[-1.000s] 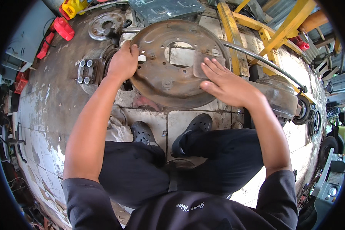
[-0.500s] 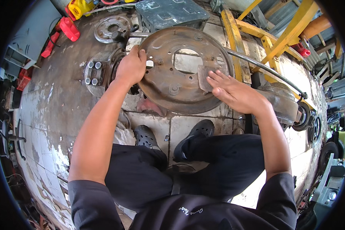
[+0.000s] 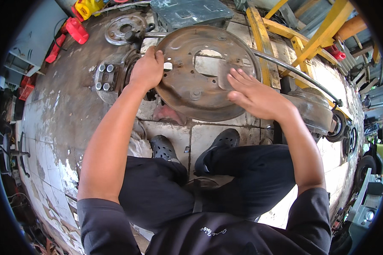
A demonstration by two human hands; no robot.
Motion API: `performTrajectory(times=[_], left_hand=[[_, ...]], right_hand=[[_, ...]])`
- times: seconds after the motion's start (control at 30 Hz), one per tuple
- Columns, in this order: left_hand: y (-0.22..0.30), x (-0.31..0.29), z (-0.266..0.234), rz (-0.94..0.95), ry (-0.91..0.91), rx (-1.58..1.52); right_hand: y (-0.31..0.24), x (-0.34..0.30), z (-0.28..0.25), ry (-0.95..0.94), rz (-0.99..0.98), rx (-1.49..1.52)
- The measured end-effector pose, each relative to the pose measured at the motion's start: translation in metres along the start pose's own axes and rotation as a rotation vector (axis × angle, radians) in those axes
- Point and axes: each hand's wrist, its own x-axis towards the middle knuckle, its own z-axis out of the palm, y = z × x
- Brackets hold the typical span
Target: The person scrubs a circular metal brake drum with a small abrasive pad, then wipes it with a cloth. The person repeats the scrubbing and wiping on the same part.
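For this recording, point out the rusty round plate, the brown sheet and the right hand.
Rusty round plate (image 3: 206, 88): head view, metal face a little below its centre.
Brown sheet (image 3: 224, 78): head view, its exposed left part.
Right hand (image 3: 258, 96): head view, back of the hand.

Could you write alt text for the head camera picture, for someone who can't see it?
A person's left hand grips the rim of a round, rusty brake backing plate while the right hand presses a small brown sheet against its face. Beyond it are a grey-green box and a yellow frame.
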Motion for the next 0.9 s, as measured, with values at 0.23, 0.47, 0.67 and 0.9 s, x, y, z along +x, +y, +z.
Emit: performTrajectory(times=[0.23,0.47,0.67,0.9], left_hand=[[0.000,0.003,0.003,0.005,-0.014,-0.004],[-0.004,0.006,0.001,0.011,-0.006,0.032],[-0.005,0.003,0.002,0.001,-0.003,0.004],[-0.005,0.002,0.003,0.002,0.021,-0.023]], right_hand=[[0.006,0.002,0.007,0.086,0.037,-0.021],[0.002,-0.018,-0.007,-0.011,0.128,0.084],[-0.005,-0.030,-0.013,-0.051,0.096,-0.014],[-0.005,-0.026,0.023,0.182,-0.150,-0.281]])
